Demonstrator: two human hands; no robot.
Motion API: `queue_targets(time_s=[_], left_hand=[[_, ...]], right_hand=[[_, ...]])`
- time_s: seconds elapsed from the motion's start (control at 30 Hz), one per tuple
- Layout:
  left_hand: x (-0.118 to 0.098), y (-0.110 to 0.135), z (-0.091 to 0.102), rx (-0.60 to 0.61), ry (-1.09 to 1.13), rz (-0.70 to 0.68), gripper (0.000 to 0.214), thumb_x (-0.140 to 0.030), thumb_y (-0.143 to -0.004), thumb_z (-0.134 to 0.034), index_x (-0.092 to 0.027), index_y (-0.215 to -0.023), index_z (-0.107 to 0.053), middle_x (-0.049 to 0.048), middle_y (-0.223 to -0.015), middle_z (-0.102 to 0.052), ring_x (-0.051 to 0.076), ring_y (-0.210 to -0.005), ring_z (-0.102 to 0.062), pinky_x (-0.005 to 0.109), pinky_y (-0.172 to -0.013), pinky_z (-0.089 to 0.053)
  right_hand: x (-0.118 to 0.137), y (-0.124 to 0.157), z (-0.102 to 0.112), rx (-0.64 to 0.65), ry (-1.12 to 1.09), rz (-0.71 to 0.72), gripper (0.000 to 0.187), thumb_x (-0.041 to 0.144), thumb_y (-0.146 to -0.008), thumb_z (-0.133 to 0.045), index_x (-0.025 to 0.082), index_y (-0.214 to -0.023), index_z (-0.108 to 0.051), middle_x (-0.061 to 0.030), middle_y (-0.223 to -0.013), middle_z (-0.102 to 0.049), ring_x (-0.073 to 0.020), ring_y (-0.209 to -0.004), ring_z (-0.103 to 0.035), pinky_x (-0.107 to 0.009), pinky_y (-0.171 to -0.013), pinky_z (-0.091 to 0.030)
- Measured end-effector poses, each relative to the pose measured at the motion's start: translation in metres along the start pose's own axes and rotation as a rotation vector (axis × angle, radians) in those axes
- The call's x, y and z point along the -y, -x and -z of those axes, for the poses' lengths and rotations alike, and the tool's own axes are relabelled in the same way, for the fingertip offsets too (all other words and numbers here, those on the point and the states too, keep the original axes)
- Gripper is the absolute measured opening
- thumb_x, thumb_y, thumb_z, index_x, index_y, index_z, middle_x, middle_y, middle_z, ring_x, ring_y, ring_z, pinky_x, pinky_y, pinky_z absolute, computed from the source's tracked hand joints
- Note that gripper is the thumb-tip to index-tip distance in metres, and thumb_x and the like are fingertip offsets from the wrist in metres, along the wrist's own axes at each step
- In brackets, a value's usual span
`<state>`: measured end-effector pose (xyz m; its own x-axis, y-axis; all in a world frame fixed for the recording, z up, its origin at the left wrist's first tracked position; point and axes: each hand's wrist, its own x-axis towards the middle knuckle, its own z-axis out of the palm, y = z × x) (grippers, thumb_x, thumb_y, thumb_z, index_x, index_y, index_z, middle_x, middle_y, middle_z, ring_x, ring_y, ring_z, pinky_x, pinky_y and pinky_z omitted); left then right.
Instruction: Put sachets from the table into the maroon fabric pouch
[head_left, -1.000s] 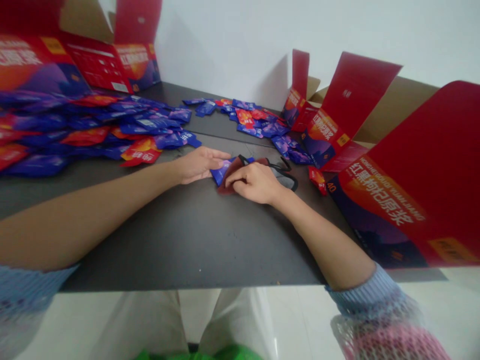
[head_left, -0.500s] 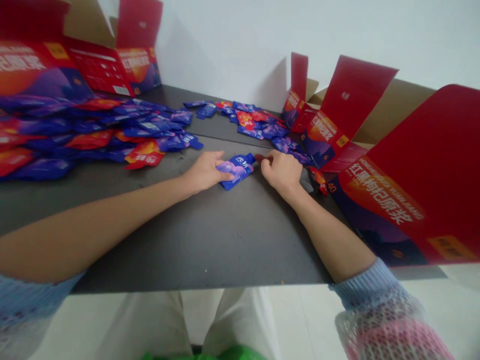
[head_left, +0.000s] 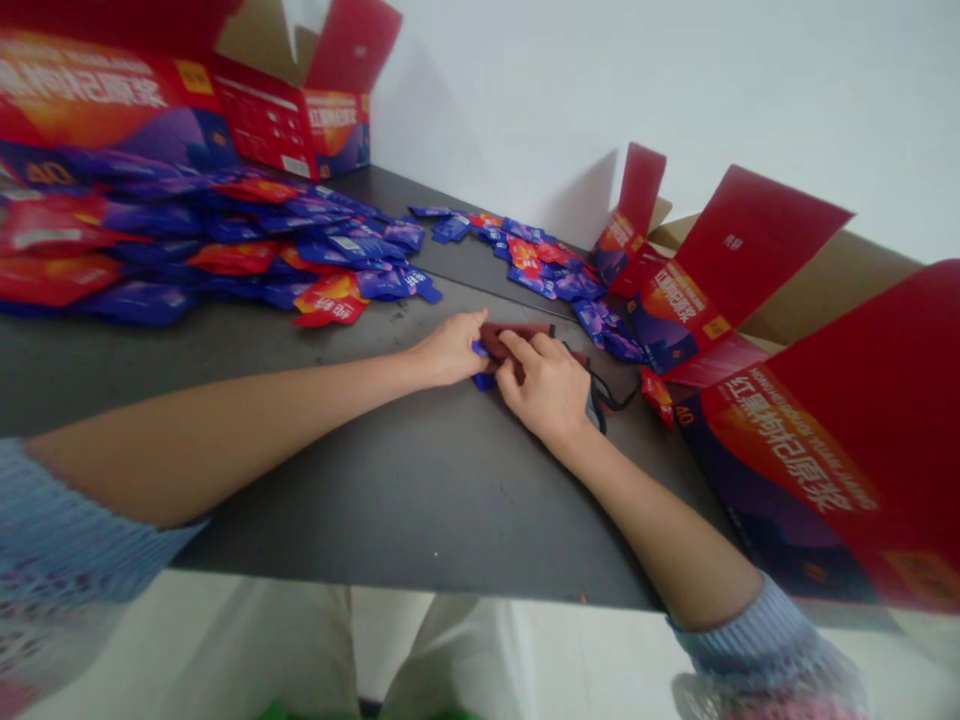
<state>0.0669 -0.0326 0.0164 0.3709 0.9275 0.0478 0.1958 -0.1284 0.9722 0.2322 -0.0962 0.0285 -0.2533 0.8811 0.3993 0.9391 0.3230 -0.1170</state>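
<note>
My left hand pinches the left end of a blue spout pouch just above the grey table. Only a small blue part of the pouch shows; the rest is covered. A reddish-brown cloth with a black edge lies over it, gripped under the bent fingers of my right hand. The cloth's dark cord and a grey part stick out to the right of that hand. Both hands are close together at mid-table.
On the left lies a large heap of blue and red pouches, with red cartons behind it. A smaller row of pouches runs along the back. Open red cartons line the right side, near a red pouch.
My right hand has moved left with the cloth, which now covers most of the pouch. Before, the pouch's printed face was visible. The view has shifted somewhat.
</note>
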Motion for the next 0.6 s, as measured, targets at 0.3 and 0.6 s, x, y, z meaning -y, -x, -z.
queue_targets(time_s=[0.3,0.6], left_hand=[[0.004,0.003,-0.001,-0.011,-0.068,0.032,0.099,-0.016,-0.064,-0.082,-0.013,-0.154,-0.040,0.0042,-0.095,-0.076,0.020,-0.089,-0.070,0.034,-0.088,-0.053],[-0.003,0.012,-0.003,-0.066,-0.267,-0.040,0.085,-0.010,-0.075,-0.069,-0.013,-0.155,-0.042,0.0100,-0.117,-0.077,0.024,-0.116,-0.067,0.035,-0.108,-0.044]], right_hand=[[-0.030,-0.019,0.002,0.095,0.115,-0.239,0.038,0.031,-0.091,-0.050,0.027,-0.119,-0.076,-0.0130,-0.104,-0.075,-0.0279,-0.089,-0.067,-0.033,-0.068,-0.047],[-0.052,-0.016,-0.010,-0.117,-0.048,-0.297,0.040,0.033,-0.092,-0.046,0.022,-0.115,-0.076,-0.0085,-0.106,-0.075,-0.0249,-0.097,-0.067,-0.032,-0.076,-0.049]])
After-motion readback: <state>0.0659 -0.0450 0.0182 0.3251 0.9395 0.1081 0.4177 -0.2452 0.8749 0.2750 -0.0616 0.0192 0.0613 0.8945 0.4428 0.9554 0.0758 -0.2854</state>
